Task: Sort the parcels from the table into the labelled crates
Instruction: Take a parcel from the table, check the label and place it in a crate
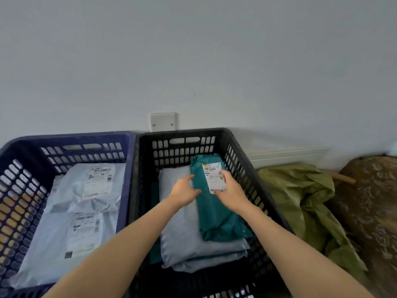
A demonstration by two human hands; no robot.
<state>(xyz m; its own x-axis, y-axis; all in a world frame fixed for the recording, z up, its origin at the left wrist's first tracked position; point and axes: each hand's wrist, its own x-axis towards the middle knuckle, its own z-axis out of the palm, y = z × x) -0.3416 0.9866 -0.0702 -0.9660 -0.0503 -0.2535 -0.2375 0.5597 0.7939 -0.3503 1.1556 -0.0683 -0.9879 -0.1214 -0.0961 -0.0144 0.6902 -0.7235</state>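
Observation:
A teal parcel [217, 214] with a white label lies in the black crate [242, 166], on top of grey parcels [184, 239]. My left hand [184, 191] is at its left edge, fingers loosely spread and touching it. My right hand [231, 193] rests on the parcel's right side, thumb on the label's lower edge. To the left, the blue crate [25, 168] holds two grey parcels [86, 190] with white labels.
Both crates stand against a white wall with a blank wall plate [163, 121]. Right of the black crate lie a crumpled green sack [305, 201] and a brown patterned object [369, 203].

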